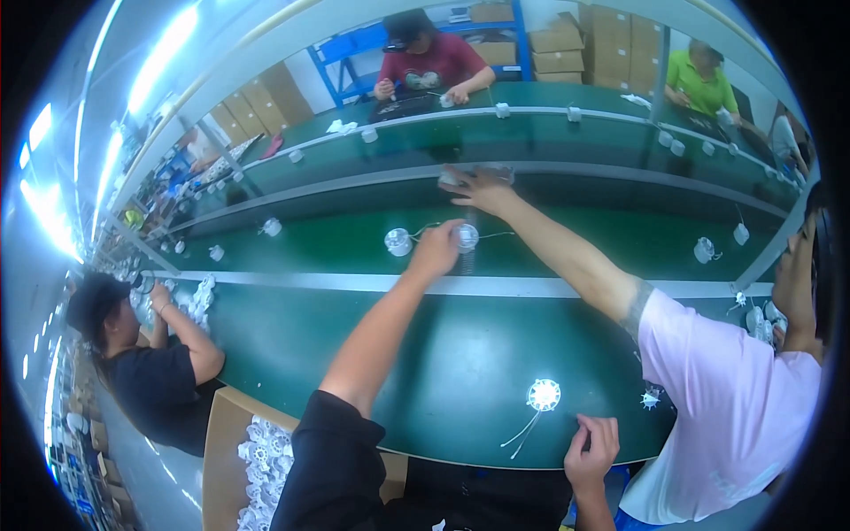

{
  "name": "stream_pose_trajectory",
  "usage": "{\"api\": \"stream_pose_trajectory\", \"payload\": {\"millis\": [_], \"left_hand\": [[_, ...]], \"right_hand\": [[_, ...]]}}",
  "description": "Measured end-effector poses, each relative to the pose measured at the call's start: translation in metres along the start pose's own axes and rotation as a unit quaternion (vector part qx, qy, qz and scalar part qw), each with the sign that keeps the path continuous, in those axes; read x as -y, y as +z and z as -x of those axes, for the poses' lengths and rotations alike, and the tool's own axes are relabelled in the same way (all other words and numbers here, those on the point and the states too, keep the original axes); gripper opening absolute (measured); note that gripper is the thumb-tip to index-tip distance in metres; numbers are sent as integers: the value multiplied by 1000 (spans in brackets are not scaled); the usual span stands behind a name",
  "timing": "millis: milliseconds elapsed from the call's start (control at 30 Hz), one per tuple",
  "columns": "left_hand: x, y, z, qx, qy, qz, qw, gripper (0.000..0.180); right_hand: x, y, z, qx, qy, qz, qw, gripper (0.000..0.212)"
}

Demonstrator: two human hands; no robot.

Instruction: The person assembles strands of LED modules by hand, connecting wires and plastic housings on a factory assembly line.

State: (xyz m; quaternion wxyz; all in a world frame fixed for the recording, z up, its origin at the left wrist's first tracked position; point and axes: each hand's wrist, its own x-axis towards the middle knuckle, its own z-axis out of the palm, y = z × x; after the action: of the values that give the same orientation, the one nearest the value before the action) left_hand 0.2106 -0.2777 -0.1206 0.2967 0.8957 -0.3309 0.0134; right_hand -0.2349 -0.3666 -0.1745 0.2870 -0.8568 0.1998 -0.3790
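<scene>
Reaching out over the green conveyor, my left hand point(436, 251) has its fingers closed on a round white part point(466, 237) with a thin wire. Just left of it on the belt stands another white round housing point(397, 242), its wire trailing toward my fingers. My right hand point(591, 450) rests at the near table edge, fingers curled with nothing visible in them. Nearest to it lies a white spoked disc point(544, 396) with two thin wires. A co-worker's hand point(482, 190) stretches past mine toward the far side of the belt and looks blurred.
A cardboard box point(232, 416) of white parts stands at my lower left. Co-workers sit at left, right and across the line. A metal rail point(522, 286) divides the green table point(292, 341) from the belt. Another spoked disc point(651, 398) lies near the pink-sleeved co-worker.
</scene>
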Motion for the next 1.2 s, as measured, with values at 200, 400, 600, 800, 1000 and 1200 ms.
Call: {"api": "stream_pose_trajectory", "payload": {"millis": [200,400,600,800,1000,1200], "left_hand": [[13,-40,-23,13,55,-75,996,35],[35,-102,-23,145,-94,-323,930,61],[80,-111,-6,184,-109,-173,962,74],[54,-55,-4,87,89,-212,969,80],[86,-63,-27,139,-34,-176,974,67],[152,-91,-17,39,-76,-191,978,68]], "right_hand": [[5,-5,8,-2,6,13,1000,27],[13,-20,8,14,32,35,999,27],[12,-22,2,19,26,39,999,27],[-4,-21,0,-5,3,41,999,26],[-12,-13,-1,-36,-1,41,999,26],[-15,-13,-5,-53,-15,64,996,19]]}}
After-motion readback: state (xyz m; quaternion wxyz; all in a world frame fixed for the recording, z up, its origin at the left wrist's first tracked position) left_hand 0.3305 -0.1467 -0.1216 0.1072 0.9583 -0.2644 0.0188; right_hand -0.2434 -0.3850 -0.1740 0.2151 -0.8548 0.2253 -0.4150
